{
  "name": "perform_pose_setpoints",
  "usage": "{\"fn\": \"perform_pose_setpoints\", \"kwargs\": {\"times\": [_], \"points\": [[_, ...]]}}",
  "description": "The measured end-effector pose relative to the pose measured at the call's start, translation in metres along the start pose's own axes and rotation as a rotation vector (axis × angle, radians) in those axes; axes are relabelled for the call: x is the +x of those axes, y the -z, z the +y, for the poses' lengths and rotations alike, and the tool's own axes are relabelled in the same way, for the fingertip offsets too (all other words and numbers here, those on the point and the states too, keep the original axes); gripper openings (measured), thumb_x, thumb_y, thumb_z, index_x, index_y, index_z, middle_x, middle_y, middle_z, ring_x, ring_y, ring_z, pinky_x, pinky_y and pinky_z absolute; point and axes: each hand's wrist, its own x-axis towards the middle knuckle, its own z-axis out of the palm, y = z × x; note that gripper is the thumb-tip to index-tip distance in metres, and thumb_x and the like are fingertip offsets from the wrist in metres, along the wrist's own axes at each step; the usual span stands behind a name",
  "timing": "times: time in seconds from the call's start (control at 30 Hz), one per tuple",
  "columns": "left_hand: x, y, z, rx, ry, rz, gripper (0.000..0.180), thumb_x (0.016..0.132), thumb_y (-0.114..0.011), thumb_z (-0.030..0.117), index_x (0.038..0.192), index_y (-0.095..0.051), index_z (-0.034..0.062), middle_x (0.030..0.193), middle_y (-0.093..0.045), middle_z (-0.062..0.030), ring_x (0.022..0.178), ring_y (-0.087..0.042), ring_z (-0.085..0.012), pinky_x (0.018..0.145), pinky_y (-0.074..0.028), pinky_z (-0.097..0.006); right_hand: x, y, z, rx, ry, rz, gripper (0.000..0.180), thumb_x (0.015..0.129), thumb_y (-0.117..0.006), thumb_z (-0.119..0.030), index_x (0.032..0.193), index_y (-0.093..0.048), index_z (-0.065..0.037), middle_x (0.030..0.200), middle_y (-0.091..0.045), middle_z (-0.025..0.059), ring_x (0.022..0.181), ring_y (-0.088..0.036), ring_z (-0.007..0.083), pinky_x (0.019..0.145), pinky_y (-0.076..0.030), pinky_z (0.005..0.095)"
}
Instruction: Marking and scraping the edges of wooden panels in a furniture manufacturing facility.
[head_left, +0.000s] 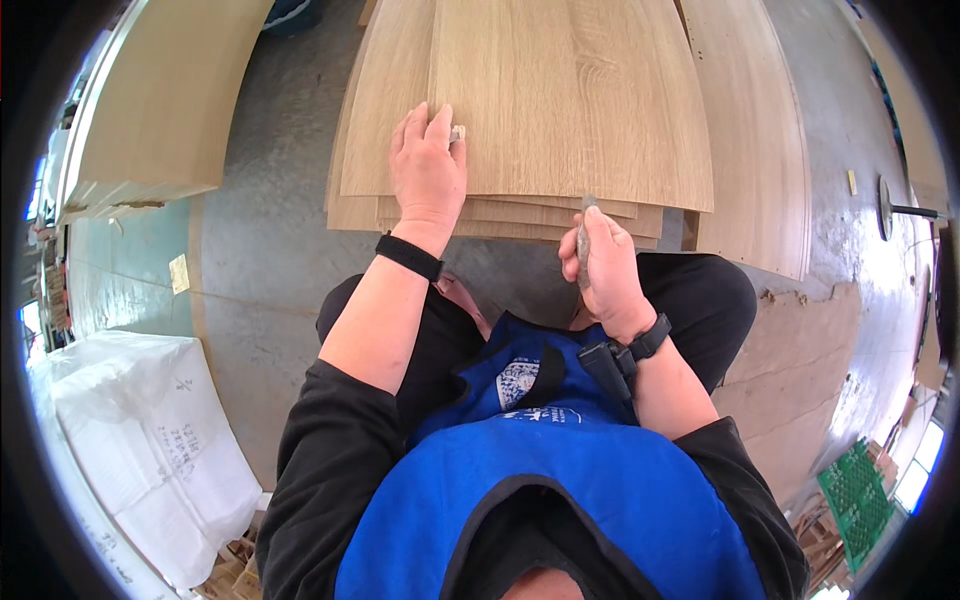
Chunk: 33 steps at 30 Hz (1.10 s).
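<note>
A stack of wood-grain boards (pixel 520 110) lies in front of me, its near edges slightly staggered. My left hand (pixel 428 165) rests on the top board, fingers bent. A small pale grey scrap (pixel 457 133) shows between its thumb and fingers; its kind is too small to tell. Closed in a fist, my right hand (pixel 610 265) grips a slim grey hand tool (pixel 585 240) with a rough, wrapped-looking handle. The tool's tip is at the near edge of the top board, right of the middle. Whether it touches the board I cannot tell.
Left stands a tall stack of boards (pixel 165 100); more wood-grain panels (pixel 750 150) lie to the right. A white-wrapped block (pixel 150 440) sits at lower left. Brown cardboard (pixel 790 370) covers the floor at right, near a green plastic crate (pixel 857 500).
</note>
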Motion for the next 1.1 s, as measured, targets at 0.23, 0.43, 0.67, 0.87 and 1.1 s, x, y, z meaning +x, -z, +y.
{"fn": "perform_pose_setpoints", "kwargs": {"times": [0.23,0.43,0.67,0.87,1.1], "points": [[0.001,-0.003,0.000,0.001,-0.022,-0.010,0.032,0.087,-0.060,0.015,0.118,-0.061,0.0059,0.124,-0.056,-0.0190,0.116,-0.050,-0.0350,0.099,-0.041,-0.041,0.008,-0.018,0.010,0.138,-0.046,0.138,0.033,0.101,-0.041,-0.035,0.102,-0.048,-0.002,0.059,-0.054,0.0068,0.038,-0.045,0.0116,0.035,-0.035,0.0250],[0.003,-0.005,-0.002,0.024,0.023,-0.027,0.035,0.082,-0.064,0.013,0.116,-0.061,0.0051,0.123,-0.055,-0.0190,0.116,-0.050,-0.0349,0.099,-0.041,-0.041,0.006,-0.036,0.014,0.136,-0.048,0.139,0.033,0.101,-0.040,-0.035,0.102,-0.049,-0.003,0.058,-0.054,0.0061,0.038,-0.044,0.0111,0.034,-0.034,0.0248],[0.002,-0.002,-0.005,0.031,0.021,-0.056,0.034,0.089,-0.059,0.018,0.121,-0.059,0.0061,0.127,-0.054,-0.0193,0.118,-0.049,-0.0350,0.100,-0.040,-0.042,0.000,-0.032,0.017,0.085,-0.080,-0.021,0.035,0.101,-0.039,-0.033,0.094,-0.053,-0.002,0.059,-0.055,0.0064,0.039,-0.045,0.0100,0.035,-0.036,0.0249],[0.003,0.001,0.001,0.033,0.020,-0.042,0.034,0.085,-0.062,0.014,0.117,-0.060,0.0050,0.124,-0.055,-0.0197,0.117,-0.049,-0.0356,0.098,-0.042,-0.042,0.004,-0.035,0.015,0.003,-0.047,0.096,0.035,0.100,-0.042,-0.034,0.092,-0.053,-0.003,0.058,-0.057,0.0069,0.038,-0.044,0.0092,0.036,-0.036,0.0235],[0.004,-0.001,0.001,0.012,0.019,-0.022,0.033,0.085,-0.062,0.013,0.117,-0.061,0.0047,0.124,-0.055,-0.0197,0.116,-0.050,-0.0353,0.098,-0.042,-0.042,0.012,-0.025,0.011,-0.004,0.051,0.107,0.036,0.100,-0.040,-0.034,0.088,-0.054,-0.004,0.058,-0.057,0.0056,0.039,-0.045,0.0092,0.036,-0.037,0.0236]]}}
